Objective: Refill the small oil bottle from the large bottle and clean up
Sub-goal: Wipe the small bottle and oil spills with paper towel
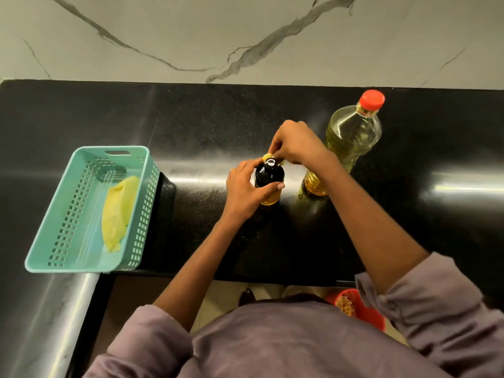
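Black polished counter (81, 115) under a veined marble wall: refill station, small bottle between both hands

Left to right: teal basket (49, 242) holding a yellow cloth (117, 214); left hand (245, 186) wrapped round the upright small oil bottle (269, 175); right hand (296, 144) pinching a yellow scrap (266, 156) at its open mouth, directly above; large bottle (351, 135), red-capped, just beside, behind the right forearm; red tub (360, 306) below the counter edge
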Available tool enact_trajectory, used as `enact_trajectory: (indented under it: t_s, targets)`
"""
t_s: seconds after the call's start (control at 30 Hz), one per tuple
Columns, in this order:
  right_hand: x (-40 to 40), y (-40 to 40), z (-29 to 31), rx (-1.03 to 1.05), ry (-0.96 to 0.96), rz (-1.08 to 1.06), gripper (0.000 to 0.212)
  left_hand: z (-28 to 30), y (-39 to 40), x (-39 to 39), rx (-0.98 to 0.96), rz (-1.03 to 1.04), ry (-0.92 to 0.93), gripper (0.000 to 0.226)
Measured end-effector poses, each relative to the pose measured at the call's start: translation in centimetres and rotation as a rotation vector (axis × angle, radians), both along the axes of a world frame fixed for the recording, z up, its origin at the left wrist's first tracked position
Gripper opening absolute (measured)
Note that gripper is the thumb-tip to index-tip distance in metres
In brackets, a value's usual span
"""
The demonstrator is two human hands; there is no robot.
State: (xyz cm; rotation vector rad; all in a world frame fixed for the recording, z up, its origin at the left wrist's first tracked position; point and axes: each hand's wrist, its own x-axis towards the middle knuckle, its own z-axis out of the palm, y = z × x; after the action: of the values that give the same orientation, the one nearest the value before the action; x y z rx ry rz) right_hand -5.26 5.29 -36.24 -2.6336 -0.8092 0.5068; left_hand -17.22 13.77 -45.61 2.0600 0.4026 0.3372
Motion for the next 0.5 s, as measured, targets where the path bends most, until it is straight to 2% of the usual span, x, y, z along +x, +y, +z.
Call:
enact_trajectory:
  t_s: [0.17,0.23,0.33,0.5]
  targets:
    - [-0.4,2.7,2.7,-0.236,-0.04,0.112,0.018,-0.5,0.1,0.4,-0.077,0.022,0.025,0.066]
    - [-1.2,3.5,3.4,-0.288,-0.1,0.146,0.015,-0.6,0.1,0.5,-0.098,0.026,0.031,0.066]
    - [-3.1,4.7,3.7,-0.324,-0.227,0.188,0.027,-1.0,0.2,0.8,-0.12,0.054,0.022,0.062]
    - [-6.4,4.9,2.0,-0.344,-0.5,0.288,0.021,-0.9,0.0,1.0,-0.222,0.097,0.022,0.042]
